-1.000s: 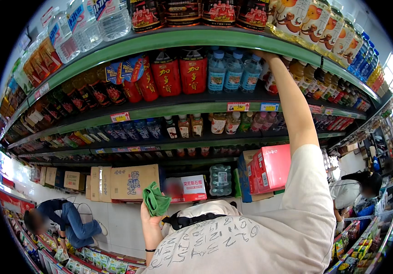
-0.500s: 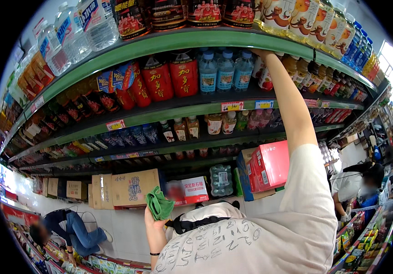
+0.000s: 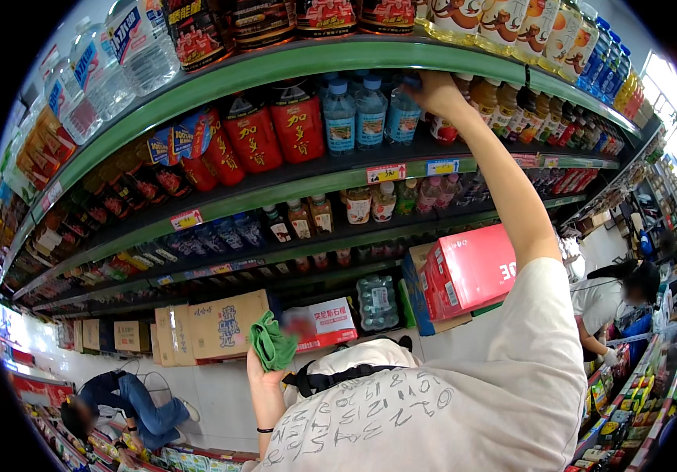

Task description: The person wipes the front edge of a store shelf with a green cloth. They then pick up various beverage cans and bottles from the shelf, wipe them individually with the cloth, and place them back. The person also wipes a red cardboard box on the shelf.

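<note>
My right hand (image 3: 438, 96) reaches up under the green-edged top shelf. Its fingers are closed around the top of a blue-labelled plastic bottle (image 3: 402, 124), and its cap is hidden. To the left of that bottle stand two similar blue-capped bottles (image 3: 355, 118). Just right of the hand are red-labelled bottles (image 3: 443, 130), partly covered by the wrist. Low in front of my body, my left hand (image 3: 263, 379) holds a crumpled green cloth (image 3: 273, 343) away from the shelves.
Large red bottles (image 3: 297, 122) fill the shelf to the left, juice bottles (image 3: 503, 110) to the right. Cardboard boxes (image 3: 224, 324) and a red carton (image 3: 472, 267) sit low by the shelving. One person (image 3: 142, 405) crouches at left; another (image 3: 610, 295) is at right.
My right hand has moved left from beside the blue-labelled bottles onto the top of the rightmost one. The left hand still holds the cloth. The shelves have shifted slightly left in view.
</note>
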The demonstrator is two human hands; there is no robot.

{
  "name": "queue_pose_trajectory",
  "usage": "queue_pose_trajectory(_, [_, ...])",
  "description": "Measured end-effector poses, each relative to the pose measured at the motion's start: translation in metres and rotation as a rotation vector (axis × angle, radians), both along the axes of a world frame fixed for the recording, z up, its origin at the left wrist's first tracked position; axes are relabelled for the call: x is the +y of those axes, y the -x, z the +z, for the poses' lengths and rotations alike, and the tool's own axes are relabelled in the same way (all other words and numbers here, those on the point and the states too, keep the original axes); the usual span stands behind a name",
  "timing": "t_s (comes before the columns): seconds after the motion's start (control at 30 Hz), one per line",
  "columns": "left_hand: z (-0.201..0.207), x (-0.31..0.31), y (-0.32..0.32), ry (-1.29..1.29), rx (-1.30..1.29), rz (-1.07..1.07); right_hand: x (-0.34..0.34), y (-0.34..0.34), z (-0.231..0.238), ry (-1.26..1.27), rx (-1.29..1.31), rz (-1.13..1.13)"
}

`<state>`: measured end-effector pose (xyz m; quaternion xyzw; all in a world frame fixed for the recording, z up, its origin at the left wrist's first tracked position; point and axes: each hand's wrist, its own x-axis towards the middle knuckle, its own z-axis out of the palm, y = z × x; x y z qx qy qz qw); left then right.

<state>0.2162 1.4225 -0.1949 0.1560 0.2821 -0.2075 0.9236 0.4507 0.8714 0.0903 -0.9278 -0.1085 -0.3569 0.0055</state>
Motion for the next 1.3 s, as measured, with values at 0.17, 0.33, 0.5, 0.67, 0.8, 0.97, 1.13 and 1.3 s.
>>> queue_pose_trajectory(0.17, [0.018,-0.012,0.002,0.030,0.029,0.006,-0.007,0.008,0.004,-0.060,0.080,-0.066])
queue_pose_trajectory(0.33, [-0.002,-0.003,0.003,0.060,0.017,0.006,-0.015,0.017,0.011,-0.066,0.113,-0.108])
queue_pose_trajectory(0.5, [-0.004,-0.002,0.004,-0.046,-0.096,-0.028,-0.016,0.014,0.011,-0.036,0.149,-0.178])
queue_pose_trajectory(0.67, [-0.003,-0.004,0.003,0.003,0.020,0.061,-0.010,0.017,0.014,-0.033,0.164,-0.173])
queue_pose_trajectory(0.8, [-0.009,0.000,0.005,-0.011,0.012,0.040,-0.006,0.019,0.016,-0.035,0.190,-0.172])
queue_pose_trajectory(0.97, [-0.005,-0.001,0.004,-0.011,0.019,0.046,-0.007,0.020,0.018,-0.013,0.169,-0.155])
queue_pose_trajectory(1.13, [-0.012,0.006,0.006,-0.046,-0.034,0.023,-0.012,0.013,0.017,0.047,0.132,-0.173])
queue_pose_trajectory(1.3, [-0.003,0.006,0.008,-0.063,-0.040,0.028,0.004,-0.018,0.018,0.104,-0.037,-0.308])
